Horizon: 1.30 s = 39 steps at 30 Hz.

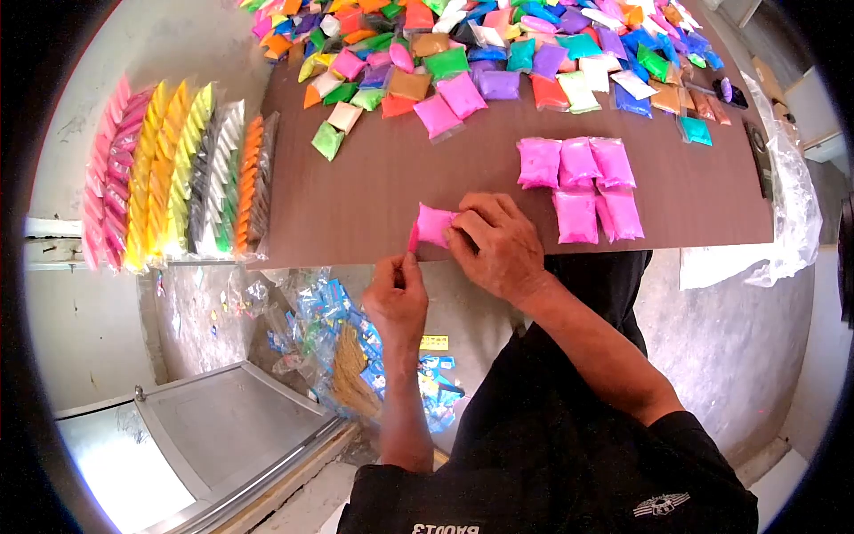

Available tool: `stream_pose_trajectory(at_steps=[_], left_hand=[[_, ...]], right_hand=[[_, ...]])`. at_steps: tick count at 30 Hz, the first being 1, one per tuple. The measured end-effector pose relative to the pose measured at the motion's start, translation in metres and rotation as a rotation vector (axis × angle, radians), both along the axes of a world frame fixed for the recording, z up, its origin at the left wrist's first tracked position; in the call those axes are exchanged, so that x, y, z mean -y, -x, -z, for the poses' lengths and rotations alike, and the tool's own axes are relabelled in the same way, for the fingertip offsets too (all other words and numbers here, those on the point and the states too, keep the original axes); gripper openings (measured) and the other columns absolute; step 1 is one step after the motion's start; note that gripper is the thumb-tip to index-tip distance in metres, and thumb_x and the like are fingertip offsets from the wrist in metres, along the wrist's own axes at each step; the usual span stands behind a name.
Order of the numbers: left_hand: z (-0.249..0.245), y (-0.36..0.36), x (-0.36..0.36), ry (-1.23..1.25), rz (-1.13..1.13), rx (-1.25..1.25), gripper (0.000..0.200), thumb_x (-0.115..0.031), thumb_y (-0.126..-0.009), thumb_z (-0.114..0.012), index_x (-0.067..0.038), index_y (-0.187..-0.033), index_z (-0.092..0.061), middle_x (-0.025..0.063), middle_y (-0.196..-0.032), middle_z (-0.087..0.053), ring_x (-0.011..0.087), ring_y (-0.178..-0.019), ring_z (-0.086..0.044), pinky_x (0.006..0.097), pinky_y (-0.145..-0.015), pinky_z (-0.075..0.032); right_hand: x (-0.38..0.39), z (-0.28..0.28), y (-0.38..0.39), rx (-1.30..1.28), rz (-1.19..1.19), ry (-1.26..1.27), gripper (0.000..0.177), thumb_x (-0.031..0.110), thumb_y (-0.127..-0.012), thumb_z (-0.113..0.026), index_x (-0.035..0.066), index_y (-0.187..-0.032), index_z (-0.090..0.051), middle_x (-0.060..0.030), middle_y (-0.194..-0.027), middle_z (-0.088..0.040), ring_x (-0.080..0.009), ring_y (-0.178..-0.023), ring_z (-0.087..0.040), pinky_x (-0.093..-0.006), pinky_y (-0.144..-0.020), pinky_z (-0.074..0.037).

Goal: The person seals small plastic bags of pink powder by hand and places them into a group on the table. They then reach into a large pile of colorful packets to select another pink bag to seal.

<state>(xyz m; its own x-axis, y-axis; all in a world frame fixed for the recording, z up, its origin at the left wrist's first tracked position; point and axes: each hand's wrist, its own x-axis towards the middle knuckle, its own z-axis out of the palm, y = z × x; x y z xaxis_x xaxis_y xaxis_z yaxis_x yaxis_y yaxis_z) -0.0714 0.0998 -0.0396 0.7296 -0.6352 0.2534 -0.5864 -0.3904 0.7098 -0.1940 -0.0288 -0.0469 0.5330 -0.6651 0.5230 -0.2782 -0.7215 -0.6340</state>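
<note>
My right hand has its fingers closed on the right end of a small pink packet at the front edge of the brown table. Just left of it, my left hand pinches a thin, upright pink-red strip between thumb and fingertips, right at the packet's left side. I cannot tell whether the strip is a tool or another packet seen edge-on. To the right of my hands, several plump pink packets lie grouped in two rows.
Many colourful packets are heaped along the table's far side. Long clear sleeves of stacked packets lie at the left. Crumpled clear plastic hangs off the right edge. Below are a broom head and blue wrappers.
</note>
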Motion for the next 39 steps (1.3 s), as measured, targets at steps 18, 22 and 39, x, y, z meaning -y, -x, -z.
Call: stream_pose_trajectory(at_steps=[18,22,39], left_hand=[[-0.016,-0.042,0.019,-0.057,0.081,0.114,0.014,-0.014,-0.092,-0.072,-0.001,-0.087,-0.071,0.0146,-0.065,-0.065,0.0192,-0.056,-0.064,0.0345,-0.053,-0.049],[-0.021,-0.038,0.025,0.086,0.174,-0.006,0.015,-0.016,-0.092,-0.073,-0.003,-0.087,-0.072,0.0147,-0.064,-0.065,0.02,-0.055,-0.065,0.0353,-0.054,-0.049],[-0.042,-0.033,0.037,-0.093,0.262,-0.002,0.013,-0.018,-0.092,-0.073,-0.006,-0.087,-0.072,0.0141,-0.069,-0.068,0.029,-0.058,-0.068,0.0376,-0.055,-0.05]], right_hand=[[0.001,0.001,0.002,-0.036,-0.048,0.048,0.022,0.014,-0.085,-0.076,0.007,-0.105,-0.074,-0.0059,-0.103,-0.067,-0.0269,-0.096,-0.063,-0.0366,-0.084,-0.052],[0.0,0.0,0.003,-0.016,-0.043,0.019,0.022,0.014,-0.084,-0.076,0.007,-0.105,-0.074,-0.0059,-0.103,-0.067,-0.0267,-0.096,-0.063,-0.0367,-0.083,-0.052],[0.0,0.004,0.002,-0.014,-0.033,0.032,0.022,0.014,-0.083,-0.076,0.007,-0.105,-0.075,-0.0061,-0.103,-0.067,-0.0267,-0.096,-0.063,-0.0368,-0.084,-0.052]])
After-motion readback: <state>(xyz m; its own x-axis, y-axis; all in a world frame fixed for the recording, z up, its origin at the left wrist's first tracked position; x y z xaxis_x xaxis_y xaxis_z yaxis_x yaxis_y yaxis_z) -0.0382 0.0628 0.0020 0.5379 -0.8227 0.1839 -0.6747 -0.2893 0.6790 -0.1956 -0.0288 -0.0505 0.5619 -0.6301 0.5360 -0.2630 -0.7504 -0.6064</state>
